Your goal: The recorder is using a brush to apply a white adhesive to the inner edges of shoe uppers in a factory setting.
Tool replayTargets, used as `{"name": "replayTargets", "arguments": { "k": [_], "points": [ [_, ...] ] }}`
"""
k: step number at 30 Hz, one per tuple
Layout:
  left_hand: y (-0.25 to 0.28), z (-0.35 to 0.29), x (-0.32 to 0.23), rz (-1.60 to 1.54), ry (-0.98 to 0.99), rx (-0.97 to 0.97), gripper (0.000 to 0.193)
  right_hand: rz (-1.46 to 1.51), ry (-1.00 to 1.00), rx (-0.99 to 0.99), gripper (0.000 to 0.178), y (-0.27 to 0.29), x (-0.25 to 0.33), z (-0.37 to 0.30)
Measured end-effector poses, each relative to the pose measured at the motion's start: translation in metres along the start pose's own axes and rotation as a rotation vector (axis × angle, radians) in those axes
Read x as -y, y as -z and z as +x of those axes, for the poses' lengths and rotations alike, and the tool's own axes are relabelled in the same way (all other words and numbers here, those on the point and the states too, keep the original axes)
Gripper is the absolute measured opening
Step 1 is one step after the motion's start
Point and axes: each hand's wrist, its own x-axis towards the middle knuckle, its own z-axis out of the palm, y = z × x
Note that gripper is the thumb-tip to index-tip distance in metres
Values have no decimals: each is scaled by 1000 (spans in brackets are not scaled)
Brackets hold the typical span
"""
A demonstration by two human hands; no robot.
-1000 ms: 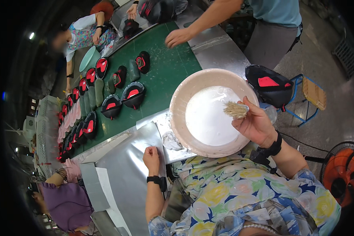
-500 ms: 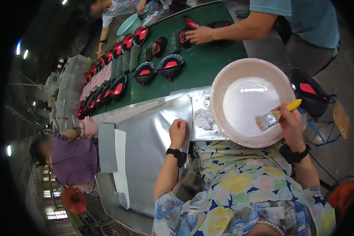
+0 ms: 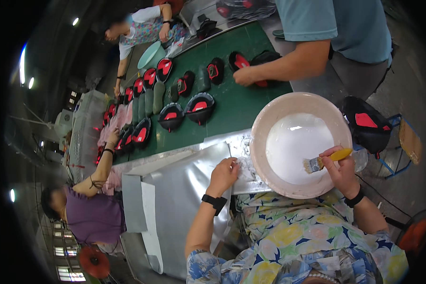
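My right hand is closed around a paintbrush with a yellow handle and pale bristles. Its bristles are over the white liquid in a large beige basin; whether they touch the surface, I cannot tell. To the left, my left hand hovers by the table's metal edge with bent, slightly parted fingers. Its fingertips are beside a crumpled whitish cloth, and I see nothing held in them.
A grey sheet covers the surface at left. Black shoe uppers with red insides and dark green foot-shaped pieces line the green table. Co-workers stand at the far right, far left and left. A stool is at right.
My left hand has moved right to the cloth, its fingers loosening. The brush has tilted flatter, still over the basin. A co-worker at left has reached toward the shoe row; my view has shifted.
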Motion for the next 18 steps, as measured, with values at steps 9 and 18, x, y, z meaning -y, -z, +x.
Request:
{"name": "replayTargets", "arguments": {
  "k": [9,18],
  "points": [
    [19,149,-8,64,-319,-87,22,25,10,-36,8,-1,-14,-5],
    [-26,295,-77,480,-894,-286,55,-12,-51,-26,10,1,-15,-4]
  ]
}}
